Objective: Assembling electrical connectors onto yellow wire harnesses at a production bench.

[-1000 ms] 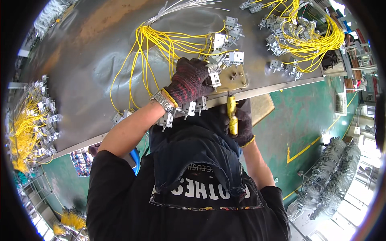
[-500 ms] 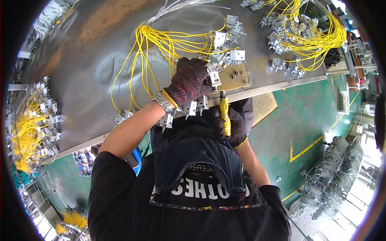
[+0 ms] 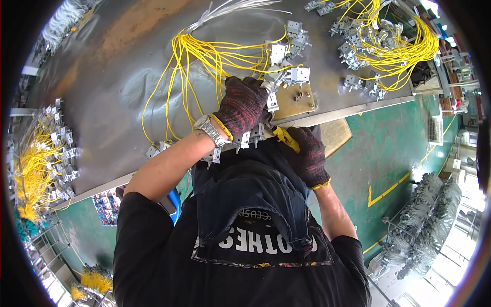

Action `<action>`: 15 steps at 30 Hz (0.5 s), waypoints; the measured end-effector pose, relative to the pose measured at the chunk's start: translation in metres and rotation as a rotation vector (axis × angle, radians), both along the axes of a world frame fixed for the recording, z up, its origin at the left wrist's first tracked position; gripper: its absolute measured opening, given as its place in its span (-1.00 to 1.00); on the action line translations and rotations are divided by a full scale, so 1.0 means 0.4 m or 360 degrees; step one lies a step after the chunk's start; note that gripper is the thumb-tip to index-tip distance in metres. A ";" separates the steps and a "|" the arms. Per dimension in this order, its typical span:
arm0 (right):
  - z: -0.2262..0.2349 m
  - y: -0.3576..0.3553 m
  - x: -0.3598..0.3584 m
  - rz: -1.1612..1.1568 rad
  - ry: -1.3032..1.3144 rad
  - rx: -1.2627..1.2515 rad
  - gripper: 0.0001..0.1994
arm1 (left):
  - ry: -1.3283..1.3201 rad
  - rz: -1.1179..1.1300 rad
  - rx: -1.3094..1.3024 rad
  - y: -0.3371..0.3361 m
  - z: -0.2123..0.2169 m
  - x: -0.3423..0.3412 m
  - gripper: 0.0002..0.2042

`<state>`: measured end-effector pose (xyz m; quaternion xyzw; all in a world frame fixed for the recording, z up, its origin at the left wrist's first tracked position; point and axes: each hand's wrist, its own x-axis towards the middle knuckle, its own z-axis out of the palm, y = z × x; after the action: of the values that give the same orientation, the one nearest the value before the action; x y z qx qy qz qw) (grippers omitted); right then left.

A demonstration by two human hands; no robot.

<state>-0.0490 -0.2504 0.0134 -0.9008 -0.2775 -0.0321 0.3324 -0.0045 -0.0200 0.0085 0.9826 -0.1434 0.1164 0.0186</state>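
My left hand (image 3: 244,106), in a dark knit glove with a wristwatch at the wrist, presses down on small metal terminal brackets (image 3: 271,100) at the near edge of the grey metal workbench (image 3: 102,102). Yellow wires (image 3: 204,56) fan out from under that hand. My right hand (image 3: 309,153), also gloved, grips a yellow-handled tool (image 3: 285,138) just below the bench edge, its tip pointing up toward the left hand. A tan plate (image 3: 296,100) with screws lies right of the left hand.
More brackets with yellow wires are piled at the bench's far right (image 3: 388,46) and far left (image 3: 36,163). White wires (image 3: 230,10) lie at the top. Green floor with a yellow line (image 3: 394,179) is to the right, with bundled parts (image 3: 424,225) stacked beyond.
My right hand has turned the yellow-handled tool from upright to slanted and brought it up closer to the left hand at the bench edge. The left hand stays put.
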 end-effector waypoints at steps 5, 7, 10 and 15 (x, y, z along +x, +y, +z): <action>0.040 0.001 0.059 0.0242 0.0958 0.0573 -0.65 | 0.0281 -0.0016 0.0068 0.040 0.027 0.024 -0.39; 0.079 0.047 0.076 0.0089 0.0796 0.0542 -0.71 | 0.0507 0.0006 0.0103 0.032 0.112 0.014 -0.30; 0.106 0.133 0.157 0.0067 0.0151 0.0504 -0.77 | 0.0627 -0.0125 0.0041 0.053 0.147 -0.002 -0.30; 0.115 0.271 0.282 0.0440 -0.0605 0.0112 -0.55 | 0.0536 -0.0221 -0.0196 0.053 0.163 -0.073 -0.23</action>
<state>0.0637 -0.1422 0.0595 -0.8199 -0.4545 -0.1651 0.3066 -0.0336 0.0011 0.0737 0.9729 -0.1985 -0.0427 0.1104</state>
